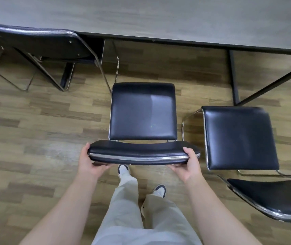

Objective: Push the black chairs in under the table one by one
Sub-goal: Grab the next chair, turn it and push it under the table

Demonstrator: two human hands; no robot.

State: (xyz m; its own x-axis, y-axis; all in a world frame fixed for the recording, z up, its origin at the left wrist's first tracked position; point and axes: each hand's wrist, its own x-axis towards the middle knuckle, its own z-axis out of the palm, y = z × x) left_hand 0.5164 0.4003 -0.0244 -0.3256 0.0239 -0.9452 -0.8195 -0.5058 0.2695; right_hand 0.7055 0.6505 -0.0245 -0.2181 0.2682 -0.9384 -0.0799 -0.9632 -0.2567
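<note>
Pale trousers (132, 214) and two white-and-navy shoes (123, 171) mark where a person stands directly behind the middle black chair (143, 112), its seat out on the wood-pattern floor (35, 138) short of the grey table (159, 20). Both hands are wrapped around the ends of the chair's backrest (141, 152): the left hand (90, 161) cups the left end, thumb on top and fingers curled beneath, and the right hand (187, 165) mirrors it at the right end. Neither hand is open; each has the padded, chrome-edged rail in a closed grip, so the chair sits straight ahead of and between the two arms.

Risks appear to lie on either flank. The chrome frame of the left chair (40, 43), already pushed in under the table edge, angles out near the middle chair's front left corner, and a push that drifts left could knock the frames together. On the right, a third black chair (238, 137), also out from the table, stands just beside it, with little gap between the frames; a skewed shove may snag there. A dark table leg (233, 76) stands farther right and looks clear of a straight path. The leading foot is under the backrest and could be clipped.
</note>
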